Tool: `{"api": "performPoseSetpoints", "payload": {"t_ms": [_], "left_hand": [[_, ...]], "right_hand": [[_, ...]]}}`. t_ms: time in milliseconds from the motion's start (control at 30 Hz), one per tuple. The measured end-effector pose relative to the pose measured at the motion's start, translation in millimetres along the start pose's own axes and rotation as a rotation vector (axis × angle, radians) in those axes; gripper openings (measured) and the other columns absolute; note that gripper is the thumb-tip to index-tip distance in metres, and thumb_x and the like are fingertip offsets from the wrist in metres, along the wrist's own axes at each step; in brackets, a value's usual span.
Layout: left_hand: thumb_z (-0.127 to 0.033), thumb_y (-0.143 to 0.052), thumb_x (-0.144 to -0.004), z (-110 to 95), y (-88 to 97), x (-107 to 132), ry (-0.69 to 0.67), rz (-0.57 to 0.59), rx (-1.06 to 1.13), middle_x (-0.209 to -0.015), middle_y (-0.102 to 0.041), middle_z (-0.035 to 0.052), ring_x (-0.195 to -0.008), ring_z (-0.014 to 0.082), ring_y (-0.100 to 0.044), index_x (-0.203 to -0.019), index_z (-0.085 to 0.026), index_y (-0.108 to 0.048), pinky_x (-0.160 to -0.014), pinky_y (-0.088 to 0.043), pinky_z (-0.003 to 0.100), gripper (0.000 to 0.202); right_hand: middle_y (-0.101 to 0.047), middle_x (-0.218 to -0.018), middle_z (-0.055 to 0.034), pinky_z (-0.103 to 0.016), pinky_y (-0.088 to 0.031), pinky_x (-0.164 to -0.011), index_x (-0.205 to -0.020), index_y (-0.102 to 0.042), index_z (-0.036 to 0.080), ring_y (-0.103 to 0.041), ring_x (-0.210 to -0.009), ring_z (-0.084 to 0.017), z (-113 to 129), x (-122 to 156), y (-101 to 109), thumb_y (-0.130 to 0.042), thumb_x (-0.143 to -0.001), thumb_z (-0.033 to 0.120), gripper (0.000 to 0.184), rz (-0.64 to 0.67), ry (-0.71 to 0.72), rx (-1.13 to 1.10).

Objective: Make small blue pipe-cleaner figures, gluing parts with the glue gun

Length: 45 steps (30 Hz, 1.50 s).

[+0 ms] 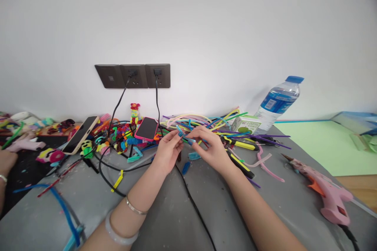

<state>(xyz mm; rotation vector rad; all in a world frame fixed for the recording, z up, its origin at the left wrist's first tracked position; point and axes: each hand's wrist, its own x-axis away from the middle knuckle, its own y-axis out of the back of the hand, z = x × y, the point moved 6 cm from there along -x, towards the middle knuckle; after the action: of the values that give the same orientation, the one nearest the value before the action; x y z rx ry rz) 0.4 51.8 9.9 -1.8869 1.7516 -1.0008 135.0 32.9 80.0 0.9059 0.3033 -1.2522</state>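
My left hand (166, 151) is closed in a pinch around a short piece of blue pipe cleaner (179, 130), held above the grey tabletop. From the other side, my right hand (212, 147) pinches the lower right end of the same blue fuzzy piece. Its exact shape is partly hidden by my fingers. Below the hands lie a small dark blue fuzzy piece (185, 168) and a light blue one (194, 156). Behind them spreads a heap of colourful pipe cleaners (212, 120).
A pink glue gun (330, 194) lies at right, near a tilted water bottle (278, 102) and a small green-white box (246, 124). Yellow-black cutters (243, 144), phones (147, 128) and small fuzzy figures (86, 149) line the back. Black cables (193, 200) cross the table; another person's hand (7, 162) is far left.
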Motion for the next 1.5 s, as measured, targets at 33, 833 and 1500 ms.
{"api": "performPoseSetpoints", "payload": {"t_ms": [33, 833, 1500], "left_hand": [[-0.024, -0.094, -0.046, -1, -0.6, 0, -0.002, -0.003, 0.004, -0.062, -0.067, -0.0026, -0.056, 0.0060, -0.057, -0.080, -0.015, -0.073, -0.057, -0.047, 0.018, 0.040], [-0.016, -0.068, -0.078, -24, -37.7, 35, -0.731, 0.359, -0.865, -0.084, -0.073, 0.0056, -0.089, 0.0206, -0.066, -0.079, -0.022, -0.075, -0.084, -0.051, 0.034, 0.009], [-0.023, -0.067, -0.078, -22, -34.8, 28, -0.567, 0.317, -0.968, -0.089, -0.073, 0.0051, -0.088, 0.0204, -0.065, -0.082, -0.020, -0.073, -0.078, -0.050, 0.031, 0.008]], "right_hand": [[-0.064, -0.093, -0.0059, -0.034, -0.051, -0.079, -0.095, -0.067, 0.022, -0.061, -0.089, -0.019, -1, 0, 1, -0.055, -0.086, 0.009, 0.019, -0.002, -0.001, -0.001], [-0.040, -0.148, -0.0151, -0.057, -0.035, -0.106, -0.116, -0.065, 0.021, -0.037, -0.133, -0.034, -21, 10, -11, -0.045, -0.079, 0.002, 0.046, 0.091, -0.010, 0.643], [-0.034, -0.157, -0.0123, -0.069, -0.022, -0.112, -0.131, -0.060, 0.018, -0.021, -0.145, -0.038, -22, 20, -40, -0.043, -0.087, 0.007, 0.048, 0.259, 0.053, 0.841]]}}
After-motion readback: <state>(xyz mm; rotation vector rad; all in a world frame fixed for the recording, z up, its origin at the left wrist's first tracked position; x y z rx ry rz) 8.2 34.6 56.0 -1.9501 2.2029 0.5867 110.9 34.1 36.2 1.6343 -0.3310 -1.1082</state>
